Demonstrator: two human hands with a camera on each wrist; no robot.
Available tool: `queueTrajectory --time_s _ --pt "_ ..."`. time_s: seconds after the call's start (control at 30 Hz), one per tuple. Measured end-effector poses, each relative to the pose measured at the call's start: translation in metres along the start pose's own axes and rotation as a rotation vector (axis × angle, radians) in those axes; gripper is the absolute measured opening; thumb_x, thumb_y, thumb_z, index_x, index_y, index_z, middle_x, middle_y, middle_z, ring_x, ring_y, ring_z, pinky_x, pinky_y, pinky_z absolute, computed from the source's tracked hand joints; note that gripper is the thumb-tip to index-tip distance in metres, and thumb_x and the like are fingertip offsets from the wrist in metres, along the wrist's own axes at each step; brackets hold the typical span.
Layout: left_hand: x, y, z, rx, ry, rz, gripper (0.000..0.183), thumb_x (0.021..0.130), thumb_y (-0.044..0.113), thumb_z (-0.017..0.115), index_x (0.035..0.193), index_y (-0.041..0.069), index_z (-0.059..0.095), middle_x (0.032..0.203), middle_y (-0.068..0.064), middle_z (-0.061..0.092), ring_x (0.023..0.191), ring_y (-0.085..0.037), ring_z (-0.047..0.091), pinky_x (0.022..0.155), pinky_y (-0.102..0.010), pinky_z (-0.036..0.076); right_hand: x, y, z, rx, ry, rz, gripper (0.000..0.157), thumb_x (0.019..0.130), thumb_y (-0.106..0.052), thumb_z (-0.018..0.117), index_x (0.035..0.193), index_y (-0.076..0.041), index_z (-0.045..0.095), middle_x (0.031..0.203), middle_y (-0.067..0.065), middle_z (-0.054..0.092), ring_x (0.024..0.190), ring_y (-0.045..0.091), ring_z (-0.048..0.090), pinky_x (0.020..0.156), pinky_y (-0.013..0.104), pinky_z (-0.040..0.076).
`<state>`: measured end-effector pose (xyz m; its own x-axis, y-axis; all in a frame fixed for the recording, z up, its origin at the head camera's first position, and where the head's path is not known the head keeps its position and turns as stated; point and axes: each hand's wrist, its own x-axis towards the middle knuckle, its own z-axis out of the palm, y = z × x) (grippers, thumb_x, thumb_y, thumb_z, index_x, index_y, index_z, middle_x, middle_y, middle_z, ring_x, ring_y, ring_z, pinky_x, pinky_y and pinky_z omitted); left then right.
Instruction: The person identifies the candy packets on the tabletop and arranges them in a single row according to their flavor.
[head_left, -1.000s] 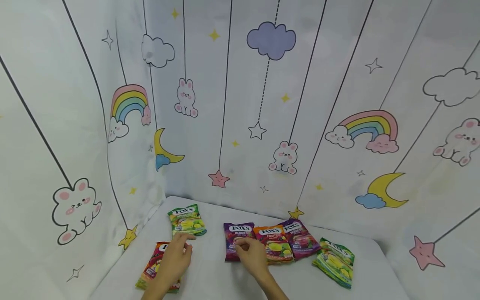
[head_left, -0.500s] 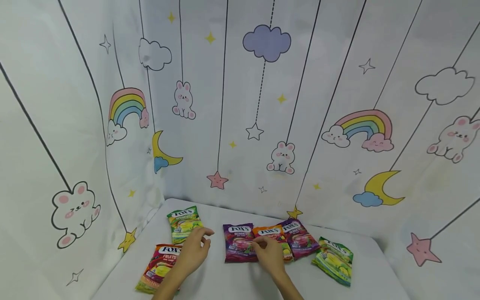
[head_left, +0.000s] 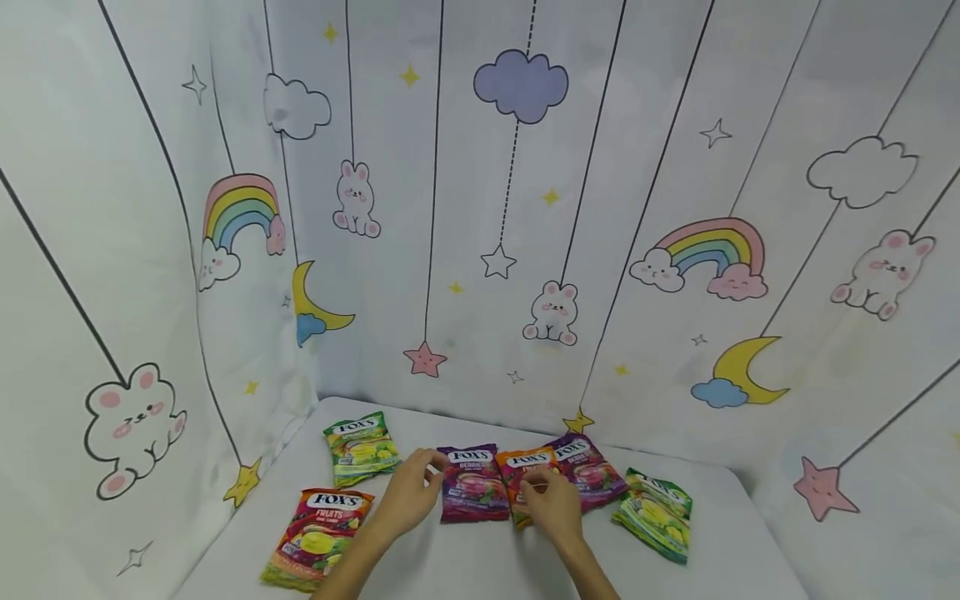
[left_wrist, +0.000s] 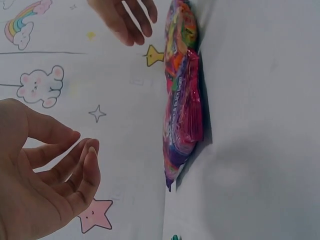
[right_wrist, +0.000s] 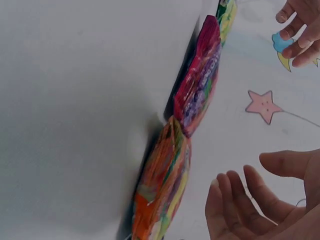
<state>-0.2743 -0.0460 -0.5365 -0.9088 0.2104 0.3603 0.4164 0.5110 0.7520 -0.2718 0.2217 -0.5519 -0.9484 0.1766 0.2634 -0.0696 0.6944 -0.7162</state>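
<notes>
My left hand (head_left: 415, 492) hovers at the left edge of a purple Fox's Berries candy bag (head_left: 474, 493), fingers loosely bent and holding nothing. In the left wrist view, the thumb and fingertips of the left hand (left_wrist: 50, 175) curve toward each other with a small gap, above the purple bag (left_wrist: 181, 120). My right hand (head_left: 555, 504) is over an orange-red Fox's Fruits bag (head_left: 516, 473), partly covering it. The right wrist view has the right hand (right_wrist: 265, 200) apart from the orange bag (right_wrist: 162, 185), its fingers relaxed around nothing.
A second purple bag (head_left: 592, 477) overlaps the orange one, and a green bag (head_left: 660, 518) lies at its right. On the left are another green bag (head_left: 362, 452) and a red Fruits bag (head_left: 313, 542). A printed white curtain (head_left: 405, 208) stands behind the white table (head_left: 465, 567).
Both hands have moved right: the left from above the red bag to beside the purple bag, the right from the purple bag to the orange bag. The bags stay put; the head view has shifted slightly.
</notes>
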Motion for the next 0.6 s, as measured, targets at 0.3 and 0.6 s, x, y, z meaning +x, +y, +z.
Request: queueTrajectory --time_s 0.3,0.6 --pt "0.007 0.002 0.025 -0.086 -0.086 -0.006 0.019 0.099 0.005 0.064 0.117 0.008 0.068 0.109 -0.003 0.068 0.086 -0.012 0.059 0.071 -0.026 0.05 0.002 0.014 -0.019 -0.057 -0.021 0.051 0.013 0.09 -0.02 0.079 0.099 -0.01 0.079 0.092 -0.001 0.076 0.084 0.017 0.069 0.075 0.041 0.055" --pt "0.015 0.007 0.041 -0.092 -0.122 0.013 0.018 0.1 0.007 0.064 0.117 0.006 0.069 0.115 -0.01 0.071 0.098 -0.019 0.065 0.084 -0.038 0.056 0.006 0.03 -0.03 -0.084 0.019 0.036 0.013 0.093 -0.022 0.078 0.099 -0.01 0.078 0.092 0.0 0.075 0.079 0.014 0.066 0.066 0.033 0.051"
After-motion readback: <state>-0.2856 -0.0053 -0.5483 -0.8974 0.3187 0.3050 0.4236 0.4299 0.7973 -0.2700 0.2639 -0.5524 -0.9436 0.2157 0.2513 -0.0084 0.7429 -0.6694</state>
